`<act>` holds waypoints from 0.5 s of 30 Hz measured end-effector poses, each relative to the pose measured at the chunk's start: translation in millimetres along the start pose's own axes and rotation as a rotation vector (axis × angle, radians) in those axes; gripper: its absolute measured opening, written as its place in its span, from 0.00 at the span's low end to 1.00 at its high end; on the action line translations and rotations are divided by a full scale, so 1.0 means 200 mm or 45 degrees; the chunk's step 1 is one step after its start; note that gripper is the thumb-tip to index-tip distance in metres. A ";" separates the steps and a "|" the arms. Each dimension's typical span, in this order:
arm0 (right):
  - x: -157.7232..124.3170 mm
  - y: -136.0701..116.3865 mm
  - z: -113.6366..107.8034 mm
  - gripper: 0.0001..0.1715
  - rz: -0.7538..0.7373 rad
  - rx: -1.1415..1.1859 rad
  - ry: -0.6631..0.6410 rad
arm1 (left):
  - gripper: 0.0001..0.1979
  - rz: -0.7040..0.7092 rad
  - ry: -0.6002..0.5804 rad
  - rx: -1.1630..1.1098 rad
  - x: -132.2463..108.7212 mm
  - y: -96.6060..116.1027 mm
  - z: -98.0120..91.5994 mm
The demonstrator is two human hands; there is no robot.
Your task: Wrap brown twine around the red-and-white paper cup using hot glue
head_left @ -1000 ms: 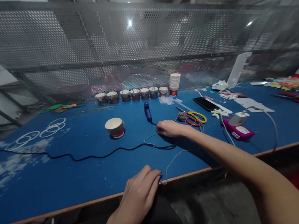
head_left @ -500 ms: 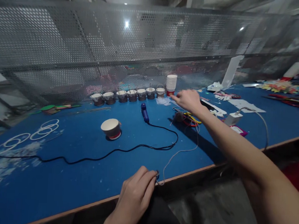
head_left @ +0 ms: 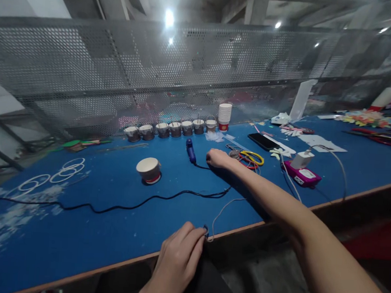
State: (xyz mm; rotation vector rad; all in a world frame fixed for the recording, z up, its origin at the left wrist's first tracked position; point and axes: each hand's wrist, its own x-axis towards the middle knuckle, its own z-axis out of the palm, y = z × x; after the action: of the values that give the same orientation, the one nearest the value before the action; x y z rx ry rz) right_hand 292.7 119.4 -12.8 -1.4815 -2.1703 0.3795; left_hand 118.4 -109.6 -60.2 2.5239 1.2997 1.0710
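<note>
My left hand [head_left: 179,254] is at the table's front edge, fingers pinched on a thin grey cord [head_left: 223,209] that loops beside the fingertips and runs back across the table. Farther in, my right hand [head_left: 217,158] is closed low over the table; what is in its fingers, if anything, is hidden. Just left of it lies a blue corded tool [head_left: 190,151], whose black cable passes by the right hand. Behind the right wrist are scissors with yellow and red handles [head_left: 252,158] and a bundle of grey cord [head_left: 235,153].
A paper cup [head_left: 148,170] stands left of centre on the blue table [head_left: 110,238]. Several wrapped cups [head_left: 175,129] and a stack of paper cups [head_left: 224,116] line the mesh panel. At right are a phone [head_left: 262,141] and a purple box with a charger [head_left: 302,173]. White rings [head_left: 66,170] lie left.
My right hand has come back down and left from near the cup stack to beside the blue tool. The phone and scissors are more exposed. My left hand stays put; the view has shifted slightly.
</note>
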 end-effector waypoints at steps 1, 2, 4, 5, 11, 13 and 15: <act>0.01 0.01 0.00 0.14 0.032 0.024 -0.011 | 0.11 -0.006 -0.004 -0.002 -0.01 0.00 0.00; 0.02 0.02 -0.02 0.14 0.065 0.050 -0.011 | 0.11 -0.012 -0.008 -0.006 -0.01 0.00 0.00; 0.05 0.04 -0.07 0.15 0.132 0.122 0.078 | 0.11 -0.010 -0.005 -0.012 -0.01 -0.01 0.01; 0.06 0.05 -0.12 0.14 0.163 0.167 0.148 | 0.11 -0.003 0.005 -0.015 -0.01 -0.01 0.01; 0.01 0.08 -0.37 0.13 0.210 0.490 0.534 | 0.10 0.027 0.057 -0.041 0.00 -0.02 0.03; -0.06 0.07 -0.41 0.12 0.181 0.558 0.556 | 0.10 0.040 0.076 -0.057 0.00 -0.02 0.03; -0.15 0.06 -0.42 0.10 0.099 0.582 0.393 | 0.10 0.040 0.085 -0.073 0.00 -0.01 0.03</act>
State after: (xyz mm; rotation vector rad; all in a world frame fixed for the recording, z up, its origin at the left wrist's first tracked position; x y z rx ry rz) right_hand 356.0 92.8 45.1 -1.2697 -1.6521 0.5864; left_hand 119.9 -107.6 -65.3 2.4951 1.2303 1.1911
